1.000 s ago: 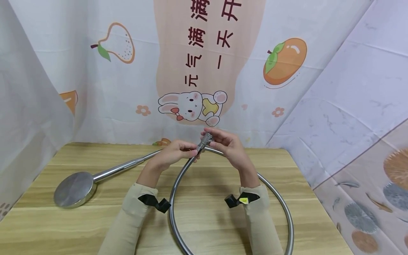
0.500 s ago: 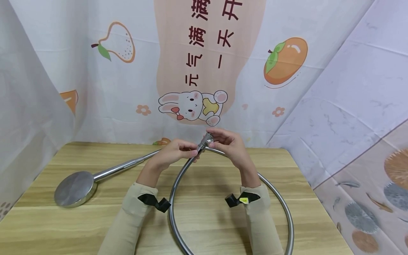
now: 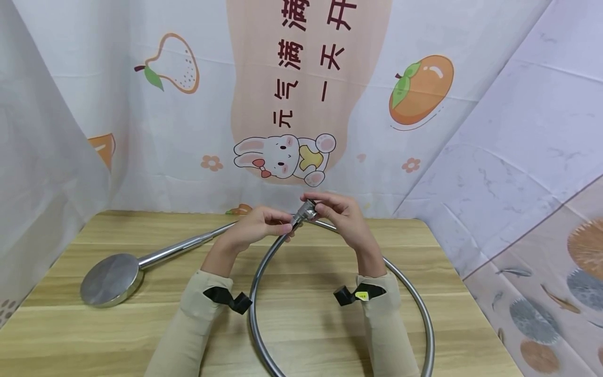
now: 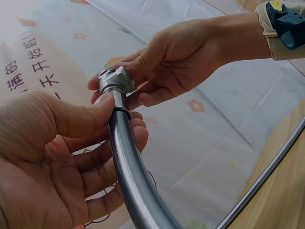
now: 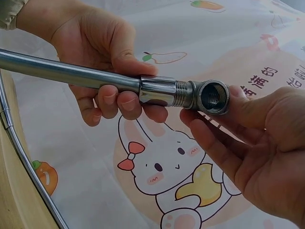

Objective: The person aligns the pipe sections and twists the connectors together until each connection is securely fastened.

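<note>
My left hand (image 3: 256, 228) grips the end of a metal shower hose (image 5: 62, 71), thumb and fingers round its smooth chrome nut (image 5: 157, 89). A small metal elbow-like fitting (image 5: 213, 97) sits in line with that nut, and several threads show between the two. In the right wrist view its round, internally threaded opening faces the camera. My right hand (image 3: 346, 220) pinches the fitting between thumb and fingertips, seen also from the side in the left wrist view. Both hands are held above the table's far part.
A chrome shower head (image 3: 111, 280) with a long handle (image 3: 179, 248) lies at the left on the wooden table (image 3: 311, 324). The hose loops round between my forearms toward the near edge. A printed cloth (image 3: 188, 120) hangs behind the table's back edge.
The fitting has turned at the hose end, its side outlet now facing more to the right. My right fingers have shifted on it, while the left hand keeps its place.
</note>
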Demonstrator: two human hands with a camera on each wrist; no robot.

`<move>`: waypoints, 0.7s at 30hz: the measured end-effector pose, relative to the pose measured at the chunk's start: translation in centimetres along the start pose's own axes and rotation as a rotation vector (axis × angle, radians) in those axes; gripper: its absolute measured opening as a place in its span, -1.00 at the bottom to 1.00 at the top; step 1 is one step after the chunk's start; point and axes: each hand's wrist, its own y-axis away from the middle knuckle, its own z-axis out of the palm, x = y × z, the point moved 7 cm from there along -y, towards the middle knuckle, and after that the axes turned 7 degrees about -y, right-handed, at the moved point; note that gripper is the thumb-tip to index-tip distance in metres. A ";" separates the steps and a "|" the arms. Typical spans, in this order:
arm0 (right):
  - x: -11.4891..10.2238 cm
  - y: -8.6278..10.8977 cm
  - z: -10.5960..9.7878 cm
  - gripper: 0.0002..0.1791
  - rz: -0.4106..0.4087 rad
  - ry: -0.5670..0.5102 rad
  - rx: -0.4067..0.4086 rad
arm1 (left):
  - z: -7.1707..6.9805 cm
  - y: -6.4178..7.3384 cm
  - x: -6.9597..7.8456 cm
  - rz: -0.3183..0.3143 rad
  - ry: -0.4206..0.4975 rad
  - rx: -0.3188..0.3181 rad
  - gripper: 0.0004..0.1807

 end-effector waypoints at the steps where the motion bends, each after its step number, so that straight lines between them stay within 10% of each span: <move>1: 0.0 0.0 0.0 -0.68 0.000 0.002 0.005 | 0.1 0.0 0.0 0.002 0.001 -0.003 -0.75; 21: -0.6 0.3 -0.6 -0.68 0.008 0.037 0.071 | 0.3 -0.2 0.4 0.012 -0.036 0.042 -0.72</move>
